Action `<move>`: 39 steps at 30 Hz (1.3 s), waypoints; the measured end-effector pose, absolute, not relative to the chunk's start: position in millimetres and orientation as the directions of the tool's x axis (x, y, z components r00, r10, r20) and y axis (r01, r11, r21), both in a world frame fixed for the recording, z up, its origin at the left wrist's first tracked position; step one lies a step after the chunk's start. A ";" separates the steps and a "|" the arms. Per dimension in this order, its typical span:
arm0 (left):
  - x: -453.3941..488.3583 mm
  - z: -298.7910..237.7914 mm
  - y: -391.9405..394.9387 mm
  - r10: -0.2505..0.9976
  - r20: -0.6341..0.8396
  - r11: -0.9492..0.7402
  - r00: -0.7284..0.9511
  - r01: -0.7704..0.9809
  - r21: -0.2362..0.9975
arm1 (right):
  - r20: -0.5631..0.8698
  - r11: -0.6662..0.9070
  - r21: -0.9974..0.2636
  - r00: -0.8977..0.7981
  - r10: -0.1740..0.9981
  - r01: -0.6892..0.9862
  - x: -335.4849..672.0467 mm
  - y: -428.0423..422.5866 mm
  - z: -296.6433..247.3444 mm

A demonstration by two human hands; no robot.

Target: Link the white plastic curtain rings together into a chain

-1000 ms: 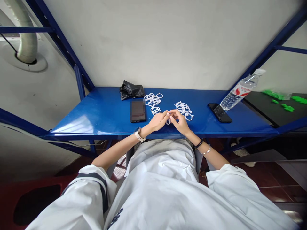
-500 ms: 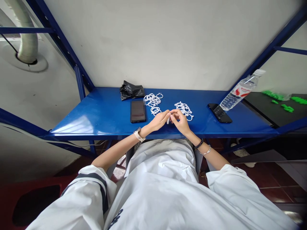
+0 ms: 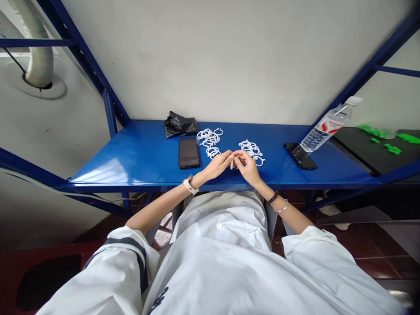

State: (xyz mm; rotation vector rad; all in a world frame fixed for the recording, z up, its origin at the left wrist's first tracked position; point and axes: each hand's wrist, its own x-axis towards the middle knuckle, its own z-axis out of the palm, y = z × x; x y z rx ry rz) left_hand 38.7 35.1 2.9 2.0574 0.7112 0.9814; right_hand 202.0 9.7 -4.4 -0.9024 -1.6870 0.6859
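So I've got one white plastic ring (image 3: 232, 164) pinched between both sets of fingertips, right over the front part of the blue shelf (image 3: 131, 159). It's tiny from up here, but it looks like it stands more or less upright, edge-on to me. My left hand (image 3: 217, 166) grips it from the left and my right hand (image 3: 248, 167) from the right, with the fingers curled in, the wrists low near the shelf edge and the forearms angling in toward each other. One ring pile (image 3: 252, 148) sits just past my right hand, and the other ring pile (image 3: 209, 138) is a bit further back behind my left, next to the phone (image 3: 188, 152).
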 end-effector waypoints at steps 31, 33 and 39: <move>39.5 -6.6 42.7 0.750 0.480 -0.641 0.456 0.321 0.697 | 0.604 0.610 -0.735 -0.122 0.787 0.297 203.4 12.3 -8.9; 39.0 -7.3 43.1 0.758 0.489 -0.633 0.432 0.303 0.713 | 0.608 0.618 -0.728 -0.137 0.782 0.295 203.6 11.7 -8.3; 39.0 -6.0 40.8 0.760 0.481 -0.620 0.438 0.264 0.739 | 0.596 0.617 -0.749 -0.160 0.787 0.242 203.7 10.8 -8.7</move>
